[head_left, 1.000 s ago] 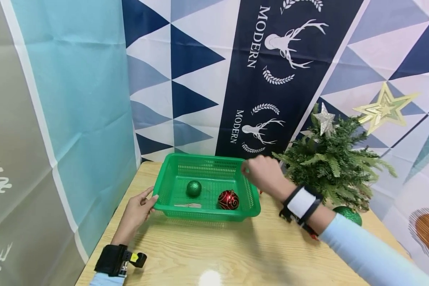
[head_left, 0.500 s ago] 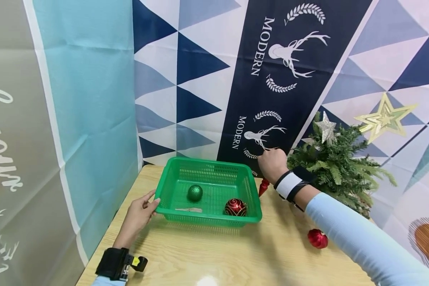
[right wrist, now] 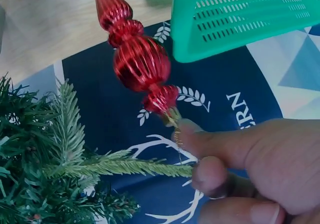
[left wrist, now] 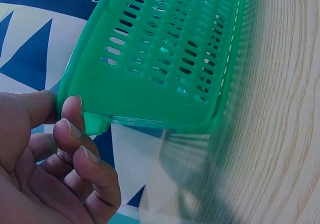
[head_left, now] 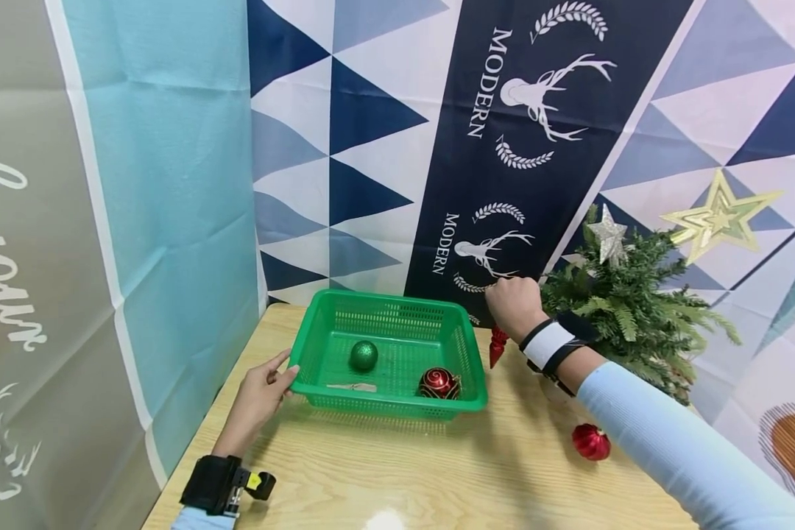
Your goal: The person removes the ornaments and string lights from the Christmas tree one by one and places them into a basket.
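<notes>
My left hand [head_left: 257, 397] pinches the left rim of a green plastic basket [head_left: 397, 405], its thumb on top. In the left wrist view several of its fingers stay loosely bent outside the basket wall [left wrist: 145, 99]. With thumb and fingertips, my right hand [right wrist: 260, 169] pinches the wire loop and gold cap of a shiny red finial ornament [right wrist: 142, 64], which hangs point down. A thin green branch tip [right wrist: 150, 167] of the small Christmas tree [head_left: 626, 309] reaches to those fingertips. Whether the loop is around the branch, I cannot tell.
Inside the basket lie a green glitter ball [head_left: 364, 355], a red ball with gold swirls [head_left: 439, 383] and a flat pale piece [head_left: 352, 387]. Another red ornament [head_left: 591, 442] sits on the wooden table [head_left: 437, 471]. A silver star [head_left: 609, 234] and a gold star [head_left: 722, 217] top the tree.
My right hand has moved from above the basket's right corner rightward to the tree, carrying the red finial ornament. The left hand keeps its hold. The red swirl ball shifted slightly in the basket.
</notes>
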Action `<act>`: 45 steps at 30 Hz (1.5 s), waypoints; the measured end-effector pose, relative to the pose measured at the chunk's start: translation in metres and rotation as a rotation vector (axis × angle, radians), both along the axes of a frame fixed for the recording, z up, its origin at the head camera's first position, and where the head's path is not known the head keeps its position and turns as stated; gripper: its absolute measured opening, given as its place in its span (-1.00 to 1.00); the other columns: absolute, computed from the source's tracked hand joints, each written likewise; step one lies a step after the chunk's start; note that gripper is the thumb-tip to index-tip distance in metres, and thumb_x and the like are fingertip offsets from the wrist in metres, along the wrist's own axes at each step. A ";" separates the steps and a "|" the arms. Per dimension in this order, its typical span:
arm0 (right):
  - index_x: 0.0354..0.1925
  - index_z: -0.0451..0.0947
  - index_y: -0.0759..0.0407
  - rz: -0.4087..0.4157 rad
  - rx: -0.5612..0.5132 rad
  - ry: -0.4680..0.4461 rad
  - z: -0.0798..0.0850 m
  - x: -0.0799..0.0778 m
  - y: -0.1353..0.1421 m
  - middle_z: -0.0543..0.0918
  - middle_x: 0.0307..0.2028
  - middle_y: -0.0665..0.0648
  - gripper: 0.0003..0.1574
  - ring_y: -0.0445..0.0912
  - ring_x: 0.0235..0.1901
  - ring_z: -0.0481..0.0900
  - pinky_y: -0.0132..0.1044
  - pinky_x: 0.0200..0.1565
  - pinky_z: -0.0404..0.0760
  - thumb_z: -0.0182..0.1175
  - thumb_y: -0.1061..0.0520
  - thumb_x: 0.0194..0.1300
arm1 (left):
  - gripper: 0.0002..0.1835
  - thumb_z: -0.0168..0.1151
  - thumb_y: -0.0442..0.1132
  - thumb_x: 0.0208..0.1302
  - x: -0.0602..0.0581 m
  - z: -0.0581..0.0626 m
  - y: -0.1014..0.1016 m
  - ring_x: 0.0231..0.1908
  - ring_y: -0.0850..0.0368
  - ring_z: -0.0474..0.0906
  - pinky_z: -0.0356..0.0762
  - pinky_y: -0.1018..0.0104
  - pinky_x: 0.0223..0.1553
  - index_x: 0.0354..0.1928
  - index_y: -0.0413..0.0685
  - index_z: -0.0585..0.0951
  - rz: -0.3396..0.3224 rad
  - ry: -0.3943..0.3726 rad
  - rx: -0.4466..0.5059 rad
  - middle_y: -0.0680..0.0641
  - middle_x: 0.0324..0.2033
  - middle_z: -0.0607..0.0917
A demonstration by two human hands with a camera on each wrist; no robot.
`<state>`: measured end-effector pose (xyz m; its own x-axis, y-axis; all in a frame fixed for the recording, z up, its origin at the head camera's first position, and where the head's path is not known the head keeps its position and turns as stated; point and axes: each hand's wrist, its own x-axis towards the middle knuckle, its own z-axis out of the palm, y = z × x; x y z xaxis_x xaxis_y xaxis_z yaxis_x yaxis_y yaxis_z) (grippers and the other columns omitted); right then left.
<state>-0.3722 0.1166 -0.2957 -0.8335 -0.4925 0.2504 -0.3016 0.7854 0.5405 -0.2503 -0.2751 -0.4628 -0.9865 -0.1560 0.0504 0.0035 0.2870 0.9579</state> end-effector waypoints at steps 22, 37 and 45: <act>-0.77 0.07 -0.06 -0.023 -0.487 -0.051 0.028 0.011 0.017 0.03 -0.70 -0.09 -0.54 -0.04 -0.68 0.21 -0.19 -0.73 0.18 0.06 0.37 -0.10 | -0.41 0.14 -0.09 0.45 0.001 0.002 -0.002 -0.64 0.07 0.35 0.29 0.30 -0.63 0.46 -0.02 0.31 -0.014 -0.003 0.015 -0.27 -0.54 0.50; -0.79 0.19 0.05 0.035 -0.389 0.039 0.024 -0.002 0.017 0.20 -0.78 0.01 -0.49 -0.03 -0.74 0.28 -0.17 -0.74 0.22 0.01 0.43 0.15 | -0.40 0.13 -0.10 0.46 0.001 0.001 -0.002 -0.56 -0.13 0.43 0.30 0.31 -0.62 0.47 -0.04 0.29 -0.009 -0.003 0.018 -0.29 -0.51 0.50; -0.80 0.23 0.07 -0.013 -0.386 0.053 0.035 -0.008 0.016 0.34 -0.78 0.11 -0.52 0.06 -0.73 0.40 -0.09 -0.74 0.29 0.03 0.44 0.12 | -0.39 0.13 -0.05 0.45 -0.001 0.000 -0.002 -0.63 0.11 0.34 0.27 0.33 -0.63 0.47 0.03 0.29 -0.006 -0.033 0.032 -0.33 -0.47 0.51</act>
<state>-0.3806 0.1321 -0.2607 -0.8202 -0.3430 0.4578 -0.2700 0.9377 0.2189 -0.2508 -0.2772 -0.4625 -0.9885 -0.1507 0.0129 -0.0266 0.2568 0.9661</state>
